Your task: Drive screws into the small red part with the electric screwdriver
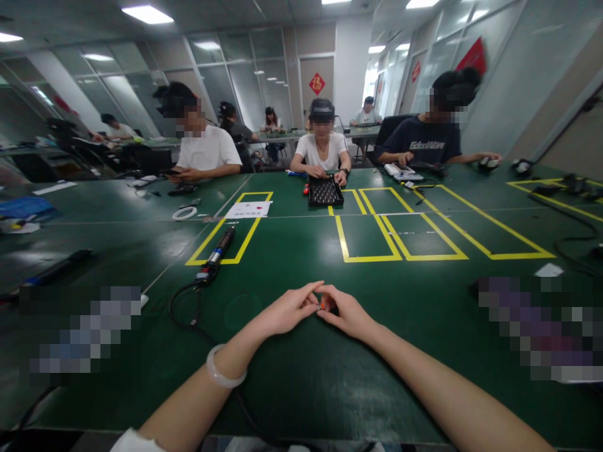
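My left hand and my right hand meet fingertip to fingertip above the green table. Between the thumbs and fingers of both sits a small orange-and-grey piece. Its kind is too small to tell, and the fingers hide part of it. A pale bangle circles my left wrist. Ahead of my left hand, a dark cylindrical tool with a blue band lies within a yellow-taped rectangle, its cable curling toward me.
Across the green table, a person in a white shirt works over a black tray of small parts. A white sheet and a tape ring lie left of it. Yellow tape outlines mark the right side. Blurred-out objects flank me.
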Motion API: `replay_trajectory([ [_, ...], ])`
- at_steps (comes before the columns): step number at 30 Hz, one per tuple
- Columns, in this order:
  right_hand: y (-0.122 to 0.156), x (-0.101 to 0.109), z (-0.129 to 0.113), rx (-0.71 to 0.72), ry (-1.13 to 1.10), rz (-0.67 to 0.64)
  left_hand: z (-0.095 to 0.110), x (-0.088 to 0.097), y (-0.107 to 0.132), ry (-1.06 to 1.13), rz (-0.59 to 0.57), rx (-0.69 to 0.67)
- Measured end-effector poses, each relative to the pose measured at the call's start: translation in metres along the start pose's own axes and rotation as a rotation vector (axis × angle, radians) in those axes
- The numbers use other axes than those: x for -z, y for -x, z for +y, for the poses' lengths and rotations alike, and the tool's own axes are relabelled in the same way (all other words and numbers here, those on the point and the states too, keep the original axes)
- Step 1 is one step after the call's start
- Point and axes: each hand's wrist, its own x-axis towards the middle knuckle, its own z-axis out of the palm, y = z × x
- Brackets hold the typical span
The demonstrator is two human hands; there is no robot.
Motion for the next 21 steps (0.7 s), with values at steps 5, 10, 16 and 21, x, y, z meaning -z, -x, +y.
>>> replay_trajectory([
  [5, 0.0, 0.001, -0.005, 0.034, 0.018, -0.021, -0.004, -0.005, 0.004, 0.087, -0.006, 0.032],
  [10, -0.002, 0.002, 0.0, -0.112, -0.196, 0.043, 0.006, -0.005, 0.007, 0.006, 0.14, 0.006],
  [16, -0.002, -0.002, 0.009, -0.212, -0.55, 0.032, 0.01, -0.011, 0.006, -0.222, 0.219, -0.074],
  [21, -0.005, -0.002, 0.007, -0.21, -0.729, 0.034, 0.009, -0.012, 0.005, -0.152, 0.255, -0.04],
])
